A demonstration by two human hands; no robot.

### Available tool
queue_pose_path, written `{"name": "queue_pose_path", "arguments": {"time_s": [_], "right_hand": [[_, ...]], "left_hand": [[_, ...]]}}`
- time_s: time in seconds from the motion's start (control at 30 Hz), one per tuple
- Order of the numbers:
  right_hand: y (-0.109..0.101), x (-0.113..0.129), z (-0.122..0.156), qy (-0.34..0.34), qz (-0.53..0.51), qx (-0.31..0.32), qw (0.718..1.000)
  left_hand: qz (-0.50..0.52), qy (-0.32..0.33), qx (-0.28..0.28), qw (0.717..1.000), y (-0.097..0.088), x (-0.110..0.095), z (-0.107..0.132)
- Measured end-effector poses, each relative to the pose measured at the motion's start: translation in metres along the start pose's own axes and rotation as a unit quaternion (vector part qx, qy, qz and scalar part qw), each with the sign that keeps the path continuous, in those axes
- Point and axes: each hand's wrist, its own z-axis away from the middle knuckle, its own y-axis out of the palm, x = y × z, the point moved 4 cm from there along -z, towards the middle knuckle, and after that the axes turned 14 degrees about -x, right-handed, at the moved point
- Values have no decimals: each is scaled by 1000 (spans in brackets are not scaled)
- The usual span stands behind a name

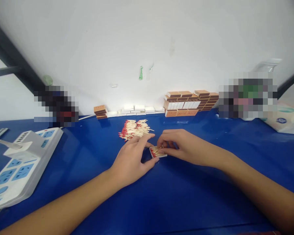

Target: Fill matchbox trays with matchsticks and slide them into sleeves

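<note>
A small white matchbox tray (164, 155) with red-tipped matches (155, 152) in it lies on the blue table between my hands. My right hand (178, 147) reaches in from the right, thumb and fingers closed on matches at the tray's right end. On the left, my left hand (132, 160) has its fingers apart, the thumb tip at the tray's near edge and the other fingers by its far left corner. A thin brown edge shows under those fingers; I cannot make out what it is. Just beyond lies a loose pile of matches (134, 129).
Along the wall stand white trays (134, 110), a short stack of brown matchboxes (100, 111) and a larger stack of matchboxes (181, 112). A power strip (22, 169) with a plug sits at left. At far right is a tissue pack (287, 112).
</note>
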Motion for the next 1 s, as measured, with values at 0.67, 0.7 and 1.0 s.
{"name": "queue_pose_path", "arguments": {"time_s": [0.67, 0.7, 1.0], "right_hand": [[12, 2, 3, -33, -9, -28, 999], [12, 2, 3, -34, -3, -30, 999], [9, 4, 2, -33, 32, -25, 999]], "left_hand": [[-16, 34, -11, 999, -1, -4, 2], [-16, 36, -10, 999, -1, -4, 2], [-14, 46, -10, 999, -1, -6, 2]]}}
